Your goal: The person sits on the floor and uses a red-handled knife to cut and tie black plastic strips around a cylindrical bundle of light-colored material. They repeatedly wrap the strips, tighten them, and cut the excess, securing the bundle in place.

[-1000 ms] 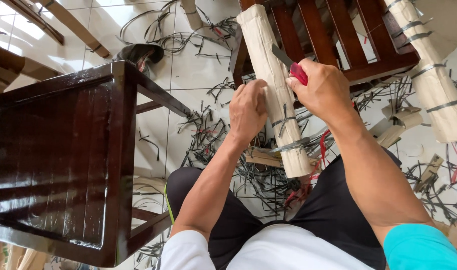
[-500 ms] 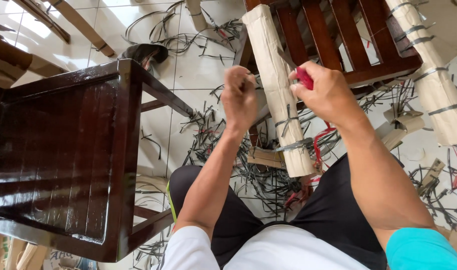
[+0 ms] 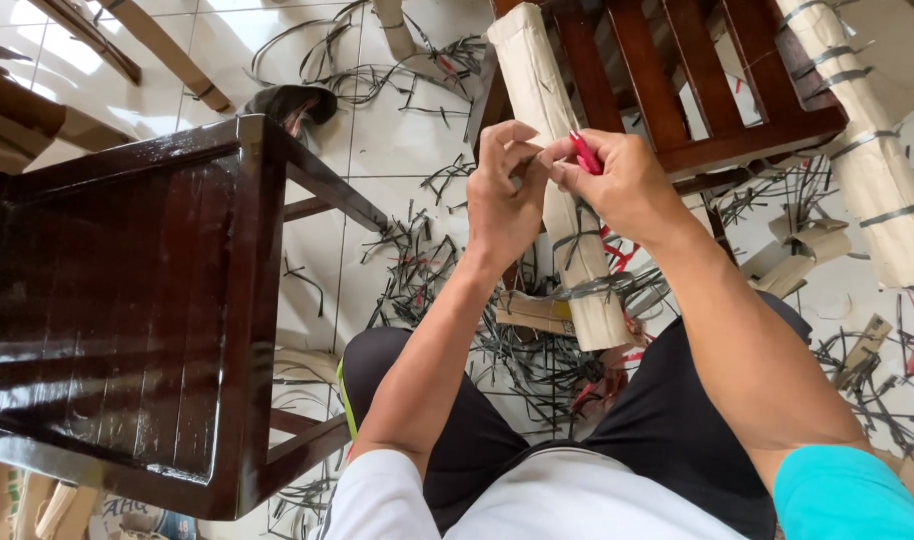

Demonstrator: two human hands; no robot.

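Paper-wrapped chair leg stands in the middle of the view, in front of the person's knees, and it looks only partly unpacked. Its tan paper is on from top to bottom, and two dark straps go round it low down. So I think the cutting is under way, with most of the wrap left to come off.

On the left stands one dark wooden chair with no paper on it at all, so that one looks done.

Next comes the left hand. Its fingers are curled and pinch the paper on the near side of the leg.

Just to its right is the right hand. Its fingers are closed tight round one small red cutter, held against the paper. The two hands touch each other.

Behind the hands is a second dark wooden chair, and the wrapped leg seems to belong to it. At the far right is one more wrapped leg, with about four straps on it.

Cut black straps lie all over the white tiled floor, too many to count. A few torn cardboard bits lie on the right.

So that is two hands, one cutter, two chairs and two wrapped legs.
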